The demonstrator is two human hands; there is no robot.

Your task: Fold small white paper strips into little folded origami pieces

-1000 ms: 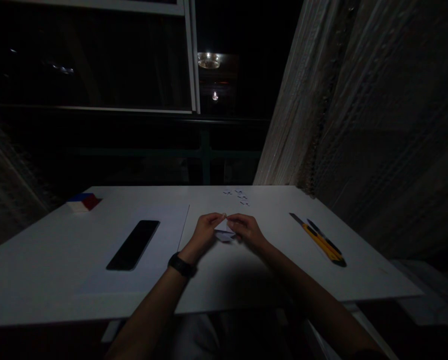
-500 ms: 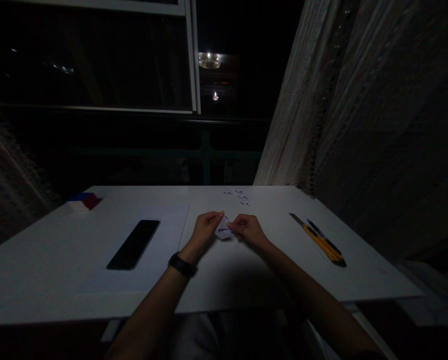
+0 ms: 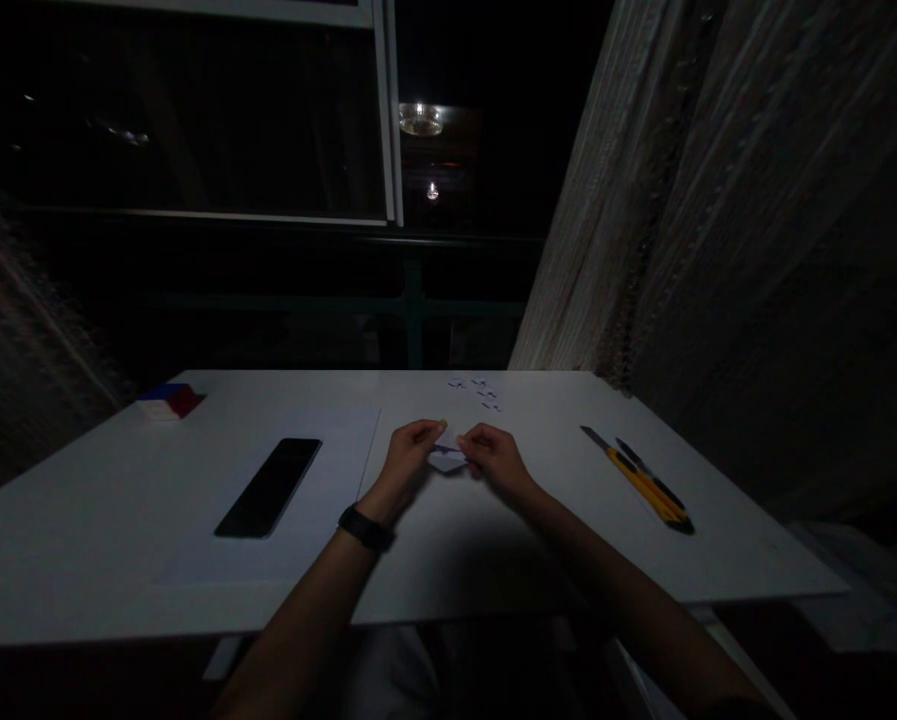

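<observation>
A small folded piece of white paper (image 3: pixel 448 458) is held between both my hands just above the white table (image 3: pixel 118 520). My left hand (image 3: pixel 410 455), with a dark watch on its wrist, pinches the paper's left side with curled fingers. My right hand (image 3: pixel 497 458) pinches its right side, fingers also closed. The light is dim and the paper's folds are hard to make out.
A black phone (image 3: pixel 269 487) lies left of my hands on a white sheet (image 3: pixel 328 440). A yellow utility knife (image 3: pixel 639 486) and a dark pen (image 3: pixel 650 472) lie at right. Several tiny paper pieces (image 3: pixel 479 393) sit behind my hands. A red-and-blue block (image 3: pixel 167 400) rests far left. A curtain (image 3: pixel 718 220) hangs at right.
The paper has been turned and lowered a little between my fingers; both hands stay in the same spot.
</observation>
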